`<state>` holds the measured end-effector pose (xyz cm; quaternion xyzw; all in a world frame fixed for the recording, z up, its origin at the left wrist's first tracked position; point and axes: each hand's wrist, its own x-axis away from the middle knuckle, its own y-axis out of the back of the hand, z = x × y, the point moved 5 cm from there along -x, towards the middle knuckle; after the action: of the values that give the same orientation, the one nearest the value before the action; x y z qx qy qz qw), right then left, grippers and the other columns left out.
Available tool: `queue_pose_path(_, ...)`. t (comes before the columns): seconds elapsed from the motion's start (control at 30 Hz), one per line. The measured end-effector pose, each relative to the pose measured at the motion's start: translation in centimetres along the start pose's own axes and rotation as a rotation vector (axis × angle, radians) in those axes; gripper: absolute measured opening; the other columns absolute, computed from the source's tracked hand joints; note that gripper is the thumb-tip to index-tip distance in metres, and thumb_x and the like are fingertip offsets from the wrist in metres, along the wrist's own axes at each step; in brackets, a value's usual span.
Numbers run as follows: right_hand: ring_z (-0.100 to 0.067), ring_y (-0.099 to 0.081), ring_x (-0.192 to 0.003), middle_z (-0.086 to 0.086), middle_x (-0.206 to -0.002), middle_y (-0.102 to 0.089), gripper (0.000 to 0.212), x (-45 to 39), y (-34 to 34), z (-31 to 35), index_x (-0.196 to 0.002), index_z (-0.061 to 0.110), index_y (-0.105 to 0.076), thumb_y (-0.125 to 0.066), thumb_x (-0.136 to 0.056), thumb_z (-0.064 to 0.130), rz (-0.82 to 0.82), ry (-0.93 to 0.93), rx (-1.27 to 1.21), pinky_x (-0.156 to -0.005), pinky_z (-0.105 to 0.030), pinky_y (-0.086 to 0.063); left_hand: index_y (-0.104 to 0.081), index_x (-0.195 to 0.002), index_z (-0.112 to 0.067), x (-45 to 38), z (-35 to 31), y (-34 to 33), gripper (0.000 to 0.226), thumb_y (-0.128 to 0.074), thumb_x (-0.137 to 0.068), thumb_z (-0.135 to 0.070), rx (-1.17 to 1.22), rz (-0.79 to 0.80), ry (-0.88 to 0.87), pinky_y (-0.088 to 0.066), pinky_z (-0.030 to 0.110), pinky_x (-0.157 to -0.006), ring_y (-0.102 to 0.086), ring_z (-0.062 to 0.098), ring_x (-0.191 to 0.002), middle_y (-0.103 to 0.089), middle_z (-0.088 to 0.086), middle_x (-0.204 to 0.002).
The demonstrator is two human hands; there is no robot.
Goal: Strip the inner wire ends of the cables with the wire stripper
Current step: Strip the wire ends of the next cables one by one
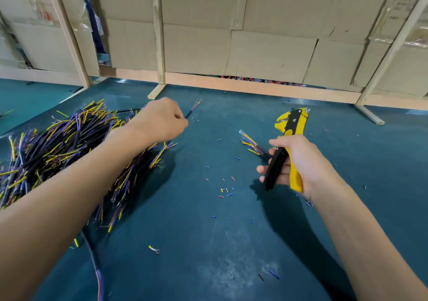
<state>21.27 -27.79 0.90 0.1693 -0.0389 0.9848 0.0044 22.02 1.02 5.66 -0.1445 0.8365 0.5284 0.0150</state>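
Two bare forearms reaching over a teal worktable (208, 242), a cable in one hand, a stripper in the other.

Left hand (159, 120) pinching one black cable (188, 114), its frayed coloured inner wires pointing up and away past the fingertips, above a heap of cables (64, 148). Right hand (298, 164) curled round the handles of the yellow-and-black wire stripper (288, 138), head raised and well apart from the held cable. Small bundle of cables (253, 146) just beside the right hand; snipped insulation bits (225, 192) scattered between.
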Motion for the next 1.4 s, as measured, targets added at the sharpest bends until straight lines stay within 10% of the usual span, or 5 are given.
queue_pose_path(0.13, -0.030, -0.068, -0.053, -0.018, -0.085, -0.073, 0.016, 0.0, 0.2, 0.8, -0.087, 0.003, -0.057, -0.064, -0.094, 0.015, -0.081, 0.150, -0.027, -0.061, -0.057, -0.062, -0.067, -0.105, -0.016, 1.9, -1.9, -0.3, 0.020, -0.059, -0.092, -0.004, 0.800, 0.238, -0.017, -0.041, 0.021, -0.051, -0.062, 0.012, -0.056, -0.069, 0.005, -0.077)
queue_pose_path(0.3, -0.034, -0.070, -0.065, -0.021, -0.089, -0.076, 0.013, 0.5, -1.9, 0.4, -0.092, 0.000, -0.062, -0.066, -0.095, 0.012, 0.092, 0.298, -0.204, -0.063, -0.047, -0.062, -0.070, -0.108, -0.009, 3.8, -3.4, -3.8, 0.026, -0.052, -0.094, 0.005, 1.148, 0.387, -0.012, -0.039, 0.026, -0.046, -0.053, 0.018, -0.057, -0.068, 0.011, -0.081)
queue_pose_path(0.6, -0.028, -0.067, -0.074, -0.012, -0.078, -0.067, 0.008, 1.2, -3.6, -0.5, -0.090, -0.001, -0.063, -0.070, -0.089, -0.005, 0.199, 0.425, -0.198, -0.068, -0.045, -0.060, -0.071, -0.115, -0.008, 7.5, -3.9, -7.2, 0.023, -0.054, -0.099, -0.006, 1.269, 0.625, -0.049, -0.024, 0.015, -0.038, -0.027, 0.010, -0.049, -0.060, 0.005, -0.081)
queue_pose_path(1.4, -0.028, -0.062, -0.067, -0.014, -0.075, -0.064, 0.022, 0.5, -2.8, -0.5, -0.081, 0.011, -0.061, -0.067, -0.085, -0.010, 0.126, 0.466, -0.331, -0.068, -0.041, -0.057, -0.072, -0.118, -0.008, 8.9, -4.8, -7.6, 0.027, -0.060, -0.095, -0.013, 1.448, 0.818, 0.030, -0.060, 0.030, -0.063, -0.074, 0.021, -0.082, -0.074, 0.013, -0.106)
